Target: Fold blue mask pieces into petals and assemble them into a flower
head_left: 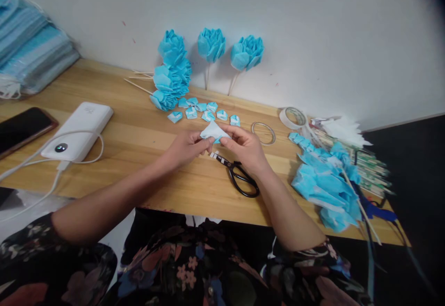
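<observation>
Between my two hands is a small folded piece of blue and white mask fabric [214,131], its pale side up with a blue lower edge. My left hand [191,146] pinches its left corner, and my right hand [243,145] pinches the right corner. Just below lie black-handled scissors [239,176], with bits of white tape stuck along the blades. Beyond the hands, several folded blue petals [208,116] are spread on the wooden table [139,176]. A ring, perhaps a narrow tape roll [263,133], lies right of my right hand.
Blue fabric flowers on sticks [211,46] lean on the wall; more flowers [172,76] lie stacked beside them. Left are a phone [26,130], a cabled power bank [78,130] and bagged masks [38,41]. Right are a tape roll [292,117], blue fabric [323,185] and a blue tool [380,211].
</observation>
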The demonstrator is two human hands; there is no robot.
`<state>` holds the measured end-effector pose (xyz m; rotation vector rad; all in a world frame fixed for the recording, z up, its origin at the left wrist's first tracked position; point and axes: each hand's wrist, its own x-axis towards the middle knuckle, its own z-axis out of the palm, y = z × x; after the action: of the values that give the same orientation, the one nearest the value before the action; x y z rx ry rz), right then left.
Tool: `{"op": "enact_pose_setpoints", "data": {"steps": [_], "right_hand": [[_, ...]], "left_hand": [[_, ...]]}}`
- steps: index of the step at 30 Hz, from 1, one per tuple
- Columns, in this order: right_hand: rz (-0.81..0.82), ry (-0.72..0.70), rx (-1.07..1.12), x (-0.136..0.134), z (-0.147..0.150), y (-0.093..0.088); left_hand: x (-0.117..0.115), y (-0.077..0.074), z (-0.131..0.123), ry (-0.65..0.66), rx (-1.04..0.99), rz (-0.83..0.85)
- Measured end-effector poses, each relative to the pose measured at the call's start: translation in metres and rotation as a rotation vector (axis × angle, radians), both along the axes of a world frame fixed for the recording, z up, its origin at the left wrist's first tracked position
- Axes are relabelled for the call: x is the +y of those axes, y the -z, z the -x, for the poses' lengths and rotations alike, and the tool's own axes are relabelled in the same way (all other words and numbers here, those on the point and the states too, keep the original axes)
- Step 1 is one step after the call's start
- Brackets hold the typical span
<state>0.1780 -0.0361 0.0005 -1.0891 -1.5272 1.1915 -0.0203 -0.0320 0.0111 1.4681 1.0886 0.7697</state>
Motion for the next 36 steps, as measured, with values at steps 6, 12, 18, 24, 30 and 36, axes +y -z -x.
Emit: {"op": "enact_pose_setpoints", "data": {"steps": [6,12,18,24,30,36], "right_hand": [[0.037,0.067,0.009,-0.001,0.0,0.001],[0.051,0.028,0.013,-0.004,0.005,-0.001],[0.066,-0.007,-0.024,-0.005,0.008,0.004],[0.089,-0.051,-0.022,-0.007,0.008,0.008],[0.058,-0.018,0.033,-0.006,0.007,-0.003],[0.059,0.061,0.031,-0.006,0.007,-0.006]], "left_hand": [[-0.002,0.0,-0.002,-0.008,-0.079,-0.078],[-0.001,0.003,-0.004,-0.052,-0.133,-0.051],[0.0,0.0,-0.001,-0.104,-0.224,-0.05],[-0.003,-0.003,-0.002,-0.076,-0.205,-0.043],[-0.003,-0.001,-0.002,-0.071,-0.127,-0.1],[-0.004,0.003,-0.004,-0.034,-0.074,-0.131]]}}
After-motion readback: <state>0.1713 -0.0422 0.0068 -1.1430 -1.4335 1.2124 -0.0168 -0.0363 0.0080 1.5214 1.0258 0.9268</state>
